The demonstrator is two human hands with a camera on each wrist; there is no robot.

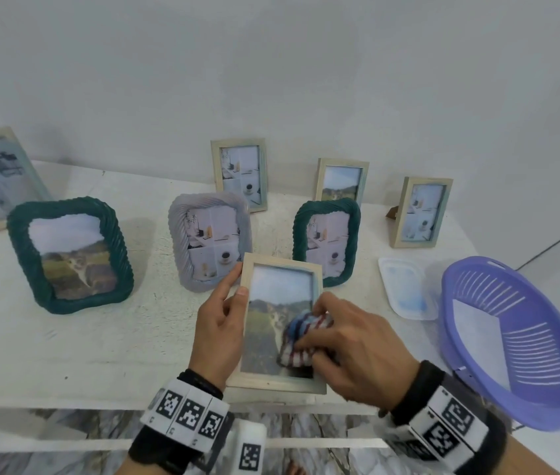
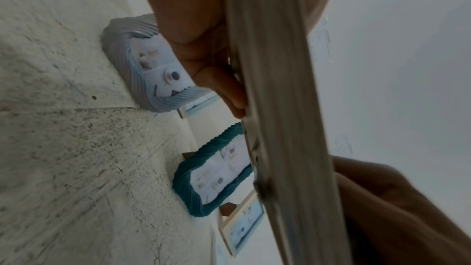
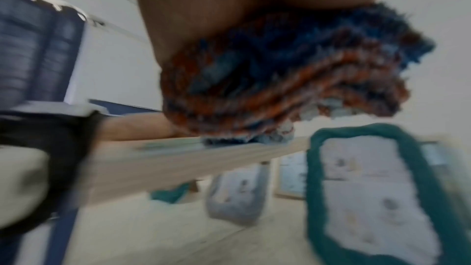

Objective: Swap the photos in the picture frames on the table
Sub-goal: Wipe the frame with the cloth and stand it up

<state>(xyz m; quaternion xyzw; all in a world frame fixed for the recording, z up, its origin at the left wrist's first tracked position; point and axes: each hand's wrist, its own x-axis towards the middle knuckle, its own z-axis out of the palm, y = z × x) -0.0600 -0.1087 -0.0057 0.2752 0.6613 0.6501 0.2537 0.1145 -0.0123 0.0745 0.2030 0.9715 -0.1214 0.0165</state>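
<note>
Both hands on a wooden frame (image 1: 280, 323) at the table's (image 1: 83, 337) front edge.
Left hand (image 1: 218, 329) grips its left side; right hand (image 1: 357, 344) clutches a striped cloth (image 1: 302, 341) against the glass. Frame's long axis runs front to back, holding a landscape photo (image 1: 271, 303). Purple basket (image 1: 511, 341) at the right edge holds white paper.

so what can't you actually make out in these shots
- Lower right of the held wooden frame, head view: covered by the right hand and striped cloth.
- Back of that frame: never shown; the left wrist view catches only its edge, gripped by the left hand.
- Right wrist view: motion blur smears the standing frames' photos.
- Purple basket, head view: cut off at right.
</note>
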